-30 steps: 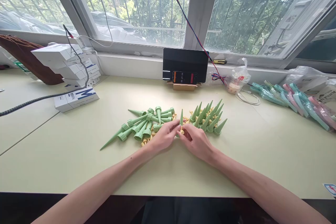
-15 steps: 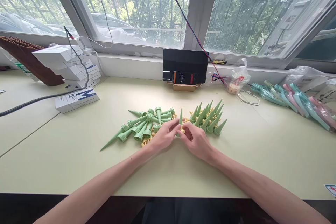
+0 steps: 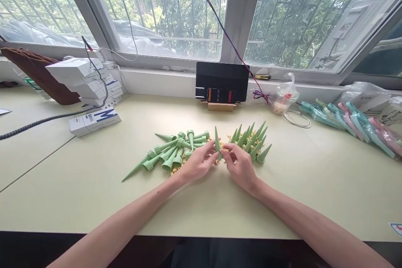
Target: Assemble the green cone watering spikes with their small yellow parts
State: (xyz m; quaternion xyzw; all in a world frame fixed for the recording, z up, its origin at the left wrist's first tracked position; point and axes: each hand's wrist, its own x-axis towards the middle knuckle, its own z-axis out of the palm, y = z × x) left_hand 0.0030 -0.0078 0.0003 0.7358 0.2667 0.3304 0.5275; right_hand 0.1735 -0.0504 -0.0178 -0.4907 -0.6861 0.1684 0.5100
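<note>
Two hands come together at the centre of the frame, and much of what lies between them is covered. The base of the upright green spike (image 3: 216,138) is mostly hidden by fingers, so only its tapering body and tip show clearly. The small yellow piece (image 3: 222,146) beside it is largely screened too, and whether it touches the spike I cannot tell. Behind the left hand (image 3: 199,164), part of the heap of green spikes (image 3: 169,160) is blocked, as are some of the yellow pieces (image 3: 174,171) under it, left of centre. Right of centre, the right hand (image 3: 241,166) covers the lower near edge of the standing green spikes (image 3: 255,150); the yellow bits among them are too small and crowded to count. Digits on the phone (image 3: 221,96), upper centre, are hard to read. A sticker (image 3: 396,229) is cut off at the lower right edge, and both forearms run out through the bottom of the frame.

The left fingers reach forward, slightly bent, with the thumb brought in near them; they close round the spike's base and keep it pointing up. The right thumb and forefinger are nearly together, pinching the yellow piece at the spike's right side, while the other fingers curl toward the palm, their tips out of sight.
</note>
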